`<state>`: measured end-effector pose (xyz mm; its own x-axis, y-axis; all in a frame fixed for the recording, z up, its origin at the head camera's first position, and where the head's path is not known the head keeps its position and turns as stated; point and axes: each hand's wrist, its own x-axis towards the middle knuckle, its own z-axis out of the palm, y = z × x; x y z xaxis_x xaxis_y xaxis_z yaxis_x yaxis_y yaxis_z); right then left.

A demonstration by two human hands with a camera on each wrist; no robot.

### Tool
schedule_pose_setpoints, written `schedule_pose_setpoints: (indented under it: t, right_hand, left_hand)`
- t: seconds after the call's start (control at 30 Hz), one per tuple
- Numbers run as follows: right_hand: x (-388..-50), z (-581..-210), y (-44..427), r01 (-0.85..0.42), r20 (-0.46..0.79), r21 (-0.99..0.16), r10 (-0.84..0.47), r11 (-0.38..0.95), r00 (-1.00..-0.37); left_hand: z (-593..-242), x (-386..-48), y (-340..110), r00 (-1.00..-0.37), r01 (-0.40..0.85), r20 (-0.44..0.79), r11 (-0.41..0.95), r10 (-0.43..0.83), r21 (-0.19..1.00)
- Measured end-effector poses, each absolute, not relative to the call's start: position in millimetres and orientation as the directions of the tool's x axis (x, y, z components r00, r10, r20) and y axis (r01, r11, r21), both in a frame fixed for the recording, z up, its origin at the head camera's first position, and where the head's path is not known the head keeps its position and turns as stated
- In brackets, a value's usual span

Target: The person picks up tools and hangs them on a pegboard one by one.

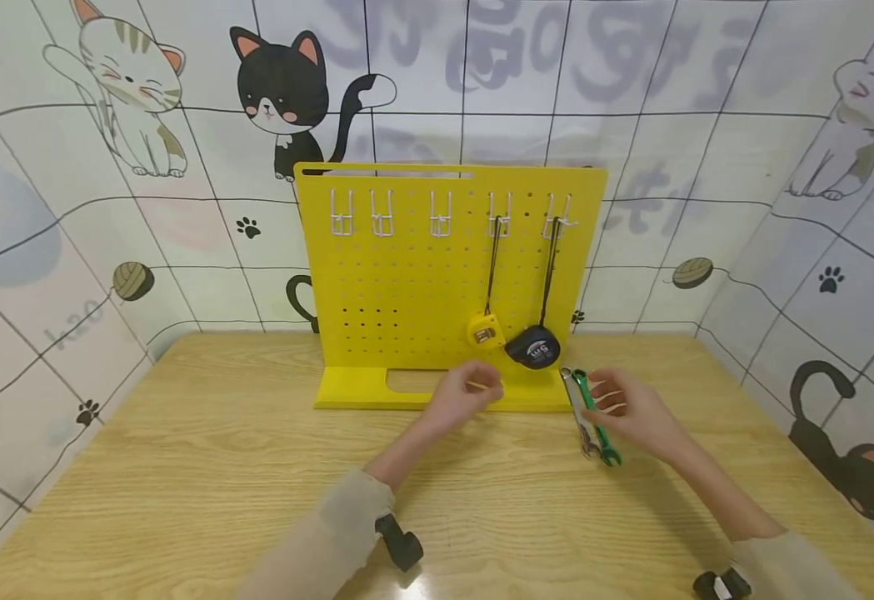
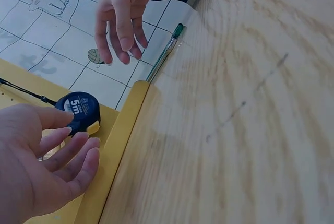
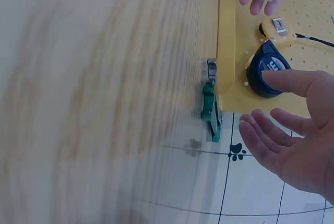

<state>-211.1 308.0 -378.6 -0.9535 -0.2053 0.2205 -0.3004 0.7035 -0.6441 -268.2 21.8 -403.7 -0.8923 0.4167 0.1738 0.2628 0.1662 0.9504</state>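
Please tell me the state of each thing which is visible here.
Pegboard, standing upright
Three left hooks, bare
Yellow tape measure, hanging by its cord
Dark blue tape measure, hanging by its cord
Green wrench, lying on the table
Silver wrench, lying beside it
Left hand, empty, relaxed
Right hand, empty, relaxed

In the head view, right fingers [image 1: 613, 421] partly hide the green wrench [image 1: 604, 440]. The bottom edge cuts both sleeves [image 1: 324, 533].

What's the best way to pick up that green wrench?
Probably pinch the green wrench by its slim middle shaft, between the wider ends. Come from above and its right, where the right hand is; the silver wrench lies close along its left.
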Motion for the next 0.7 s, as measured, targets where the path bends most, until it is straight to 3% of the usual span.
schedule_pose_setpoints:
  t: [0.43, 0.7]
  right_hand:
    - [-193.2, -381.3, 329.5, -0.191, 0.021, -0.643, -0.232, 0.742, -0.972]
    - [-189.6, -388.8, 337.6, -0.197, -0.024, -0.648, -0.278, 0.736, -0.960]
  left_hand:
    - [-409.6, -266.6, 40.6, -0.867, 0.239, 0.136, 0.160, 0.480, 0.958]
    - [-409.0, -264.2, 51.1, -0.849, 0.226, 0.133, 0.124, 0.512, 0.966]
